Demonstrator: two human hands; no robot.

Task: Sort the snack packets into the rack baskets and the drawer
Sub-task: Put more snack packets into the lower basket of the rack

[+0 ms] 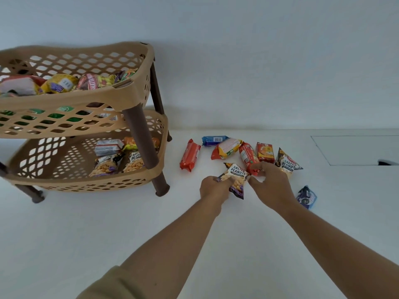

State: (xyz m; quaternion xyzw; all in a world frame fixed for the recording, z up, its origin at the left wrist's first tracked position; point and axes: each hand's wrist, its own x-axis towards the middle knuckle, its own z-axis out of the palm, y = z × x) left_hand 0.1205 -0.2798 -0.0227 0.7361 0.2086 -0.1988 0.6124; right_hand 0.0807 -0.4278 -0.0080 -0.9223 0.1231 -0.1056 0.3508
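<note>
My left hand [212,188] grips a salted peanuts packet [237,176] by its left edge, just above the white counter. My right hand [271,186] is next to it, fingers curled around the lower end of a red biscuit packet [247,156]. Behind lie a second salted peanuts packet [287,162], a red-orange box packet [265,152], a yellow-orange packet [226,148], a blue packet [213,140] and a red packet [190,155]. A beige two-tier rack [121,98] stands at the left; its lower basket [82,181] holds peanut packets, its upper one several snacks.
A dark blue cookie packet [306,197] lies on the counter right of my right wrist. A rectangular recessed panel [356,149] sits in the counter at the far right. The white wall runs behind everything. The rack's brown legs [160,188] stand on the counter.
</note>
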